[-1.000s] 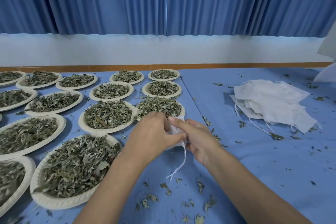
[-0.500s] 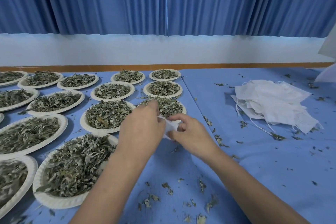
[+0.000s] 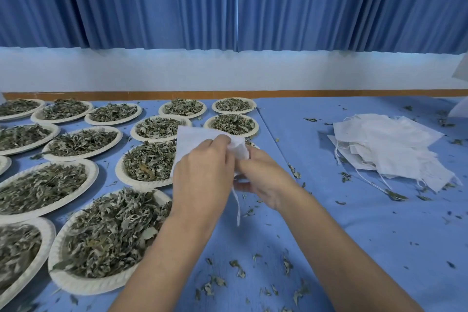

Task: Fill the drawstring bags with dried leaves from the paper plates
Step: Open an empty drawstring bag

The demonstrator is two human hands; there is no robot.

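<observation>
Both hands hold one white drawstring bag [image 3: 192, 138] above the blue table, near the middle of the view. My left hand [image 3: 202, 172] pinches its edge from the left, and my right hand [image 3: 263, 180] grips it from the right. The flat bag stands up behind my left hand, and its string [image 3: 236, 202] dangles below. Several paper plates heaped with dried leaves fill the left side. The nearest plate [image 3: 76, 284] lies by my left forearm, another plate [image 3: 131, 180] just left of the bag.
A loose pile of empty white bags [image 3: 390, 149] lies on the blue cloth [image 3: 379, 235] at the right. Leaf crumbs are scattered over the cloth in front and to the right. A white wall and blue curtains close off the far side.
The bag was bunched small between my fingers. Now it is spread out flat and raised behind my left hand, and the string hangs down again. Both hands stayed in about the same place.
</observation>
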